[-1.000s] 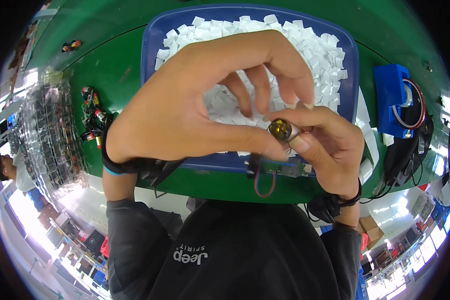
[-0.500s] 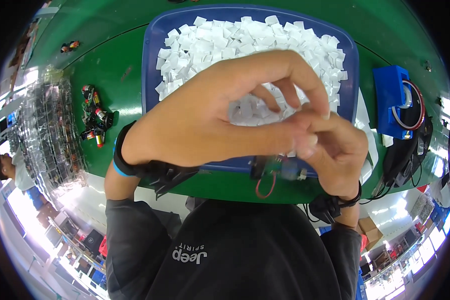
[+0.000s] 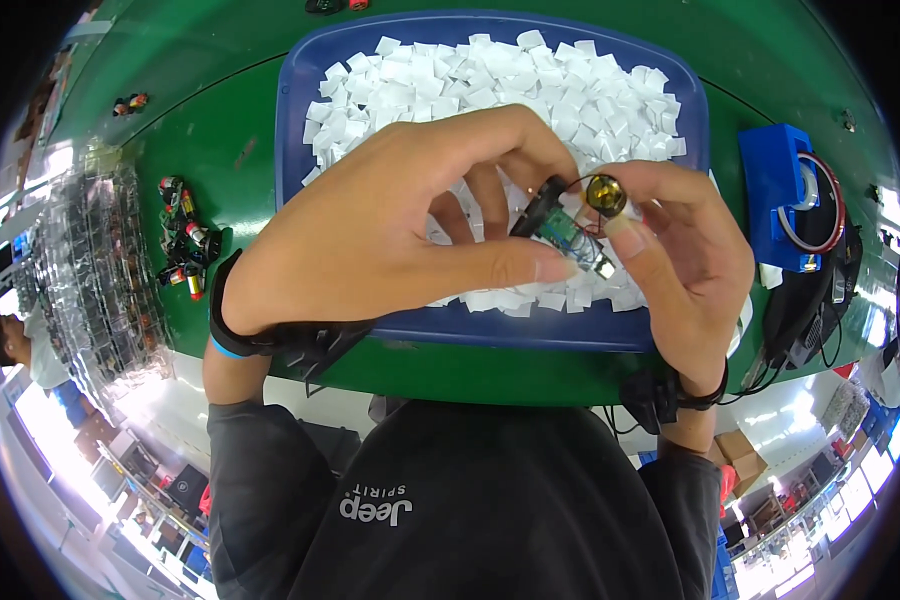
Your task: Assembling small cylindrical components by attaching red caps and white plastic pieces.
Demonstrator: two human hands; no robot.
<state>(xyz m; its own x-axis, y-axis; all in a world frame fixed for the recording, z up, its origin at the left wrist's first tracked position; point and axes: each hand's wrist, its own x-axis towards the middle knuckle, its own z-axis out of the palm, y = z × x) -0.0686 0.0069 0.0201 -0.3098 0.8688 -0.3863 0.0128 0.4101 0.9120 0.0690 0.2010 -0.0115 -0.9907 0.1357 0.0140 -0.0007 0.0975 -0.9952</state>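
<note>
In the head view, my left hand [image 3: 390, 220] reaches across from the left, its thumb and fingers closed round a small black part with a green circuit board [image 3: 567, 234]. Opposite it, my right hand [image 3: 695, 265] pinches a small round part with a gold-yellow face [image 3: 605, 194] between thumb and finger. Thin wires run between the round part and the board. Both hands are above a blue tub [image 3: 292, 130] holding many small white paper squares [image 3: 420, 85]. My left fingers partly hide the black part.
On the green table [image 3: 255, 185], dark assemblies with red and yellow cylinders [image 3: 192, 235] lie left of the tub. To the right stands a blue holder [image 3: 770, 200] with tape rolls, beside a black bag [image 3: 800, 310] with cables. Stacked clear trays [image 3: 100, 260] are at far left.
The circuit board has come up from near the tub's front edge to between my hands. My fingertips have moved apart, showing the round part. My left hand has shifted slightly left.
</note>
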